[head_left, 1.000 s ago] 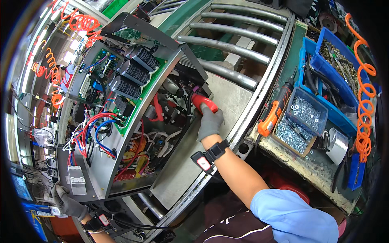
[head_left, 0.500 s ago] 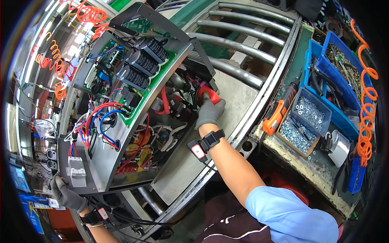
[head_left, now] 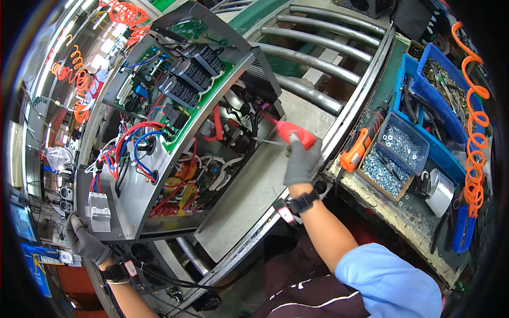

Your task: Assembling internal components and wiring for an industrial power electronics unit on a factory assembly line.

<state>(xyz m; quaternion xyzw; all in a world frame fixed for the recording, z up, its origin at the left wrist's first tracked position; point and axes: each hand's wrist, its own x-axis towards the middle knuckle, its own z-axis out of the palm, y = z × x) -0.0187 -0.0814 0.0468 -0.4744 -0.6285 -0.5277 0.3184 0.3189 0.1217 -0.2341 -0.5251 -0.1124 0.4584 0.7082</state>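
Observation:
My right hand point(head_left: 301, 163), in a grey glove, grips a red object point(head_left: 293, 134) with a rounded body and a narrow, blurred tip; its kind is unclear. A thin grey rod point(head_left: 269, 141) reaches from the hand toward black cables at the chassis opening. The grey metal chassis point(head_left: 125, 197) stands tilted in view, with a green circuit board point(head_left: 193, 113), black cylindrical capacitors point(head_left: 192, 75) and red and blue wires point(head_left: 139, 139). At its near left corner my gloved left hand point(head_left: 86, 242) curls its fingers against the panel edge, beside a white terminal block point(head_left: 99, 213).
A roller conveyor point(head_left: 318, 64) runs behind and under the chassis. On the bench at right lie an orange power screwdriver point(head_left: 357, 148), a bin of washers point(head_left: 400, 142), blue bins point(head_left: 442, 79) and a tape roll point(head_left: 439, 192). An orange coiled hose point(head_left: 475, 159) hangs there.
My right hand has drawn back from the chassis opening, right and nearer to me, with the red object in its grip. My left hand stays at the chassis corner.

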